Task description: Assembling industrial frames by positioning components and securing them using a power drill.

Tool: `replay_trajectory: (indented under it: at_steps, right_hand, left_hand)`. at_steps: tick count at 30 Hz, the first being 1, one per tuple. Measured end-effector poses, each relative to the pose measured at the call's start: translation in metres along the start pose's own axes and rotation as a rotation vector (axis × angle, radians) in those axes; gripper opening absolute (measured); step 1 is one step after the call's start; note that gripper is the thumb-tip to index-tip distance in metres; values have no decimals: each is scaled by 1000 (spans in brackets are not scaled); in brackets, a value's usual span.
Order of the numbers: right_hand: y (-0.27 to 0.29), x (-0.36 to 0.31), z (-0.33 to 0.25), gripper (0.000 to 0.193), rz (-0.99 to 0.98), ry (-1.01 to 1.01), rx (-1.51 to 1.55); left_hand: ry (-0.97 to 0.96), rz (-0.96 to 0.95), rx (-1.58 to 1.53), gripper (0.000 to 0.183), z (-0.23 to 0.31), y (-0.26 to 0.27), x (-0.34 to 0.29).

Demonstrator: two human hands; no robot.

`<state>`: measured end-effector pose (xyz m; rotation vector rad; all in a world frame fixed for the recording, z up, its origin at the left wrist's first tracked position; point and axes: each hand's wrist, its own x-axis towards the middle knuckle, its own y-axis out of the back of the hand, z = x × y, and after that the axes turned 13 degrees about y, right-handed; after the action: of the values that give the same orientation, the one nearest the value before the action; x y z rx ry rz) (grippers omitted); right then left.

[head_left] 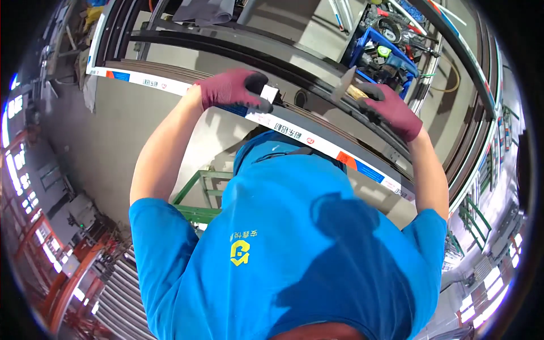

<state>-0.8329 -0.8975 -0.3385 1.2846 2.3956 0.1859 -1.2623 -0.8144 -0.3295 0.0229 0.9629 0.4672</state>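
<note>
Pale grey workshop floor [127, 119] below; green metal stand [195, 215] near the worker's waist; blue plastic bin [357, 55] of tools at upper right; long dark metal frame [326, 148], its near rail filmed in white with blue and red patches, crosses before the body; left hand [232, 90], maroon-and-black gloved, pinches a small white block [270, 93] at that rail; matching right hand [394, 110] is wrapped round a hammer [355, 92] with tan wooden handle and grey metal head, over the frame, apart from the block; progress, judged: outline looks joined at the left corner, block spot unfinished, remainder untellable; hammer's handle points leftward, sloping slightly away; blurred head lies crosswise, narrow end away from the worker; block's long axis unclear.
</note>
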Motion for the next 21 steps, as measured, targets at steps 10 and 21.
replay_trajectory:
  at_steps: [10, 21]
  right_hand:
    - [-61, 76, -55, 45, -14, -155, 495]
    - [-70, 101, -55, 47, 30, 182, -29]
  left_hand:
    - [139, -73, 74, 91, 26, 2, -7]
    - [-31, 99, 198, 101, 8, -1, -2]
